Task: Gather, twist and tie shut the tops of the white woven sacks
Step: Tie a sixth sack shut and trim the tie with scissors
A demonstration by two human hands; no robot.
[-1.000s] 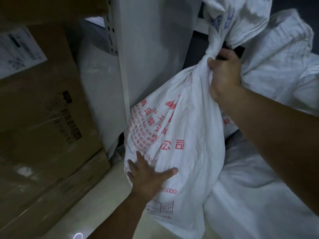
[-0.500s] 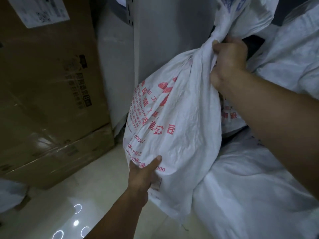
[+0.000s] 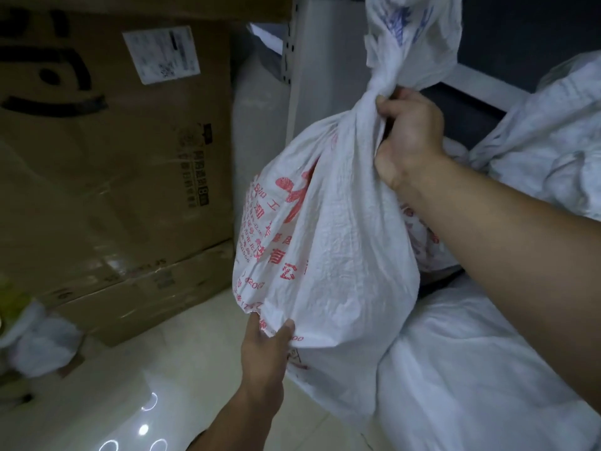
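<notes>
– Over the floor (image 3: 156,362), beside the cardboard boxes (image 3: 113,157), where's the sack (image 3: 331,229)?
– Held up, just beside another white sack (image 3: 471,369); right hand (image 3: 406,138) fisted round its gathered neck (red print faces the boxes).
– And the left hand (image 3: 265,349)?
– Low on the sack's side; thumb and fingers pinching a fold there.

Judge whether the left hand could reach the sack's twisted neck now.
Probably yes: the left hand only pinches the sack low down, and its neck is bare left of the right hand.
</notes>
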